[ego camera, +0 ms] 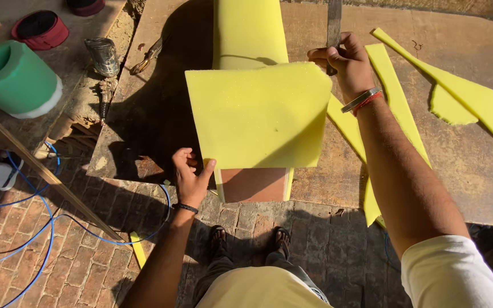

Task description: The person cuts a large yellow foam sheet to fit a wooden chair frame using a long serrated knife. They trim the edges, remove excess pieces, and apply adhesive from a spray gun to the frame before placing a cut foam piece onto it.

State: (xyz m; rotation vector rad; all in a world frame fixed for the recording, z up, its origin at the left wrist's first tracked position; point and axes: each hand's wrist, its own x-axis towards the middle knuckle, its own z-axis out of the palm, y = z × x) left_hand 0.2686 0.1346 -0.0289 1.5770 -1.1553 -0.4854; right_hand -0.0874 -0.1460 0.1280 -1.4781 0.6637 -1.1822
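The foam sheet (pixel 258 117) is held up over the bench (pixel 475 171), pinched at its lower corner by the left hand (pixel 191 179). A blade (pixel 334 28) is gripped at its top corner by the right hand (pixel 346 60). Trimming seems well advanced, judging by the offcuts (pixel 463 97) lying on the bench; a foam strip (pixel 250 31) remains behind the sheet.

I see a worn brown counter (pixel 475 171) in sunlight. Yellow foam offcuts (pixel 469 97) lie flat on its right side, a long foam sheet (pixel 249 28) runs across its middle, and blue hose (pixel 35 222) loops over the brick floor (pixel 87 262) below.
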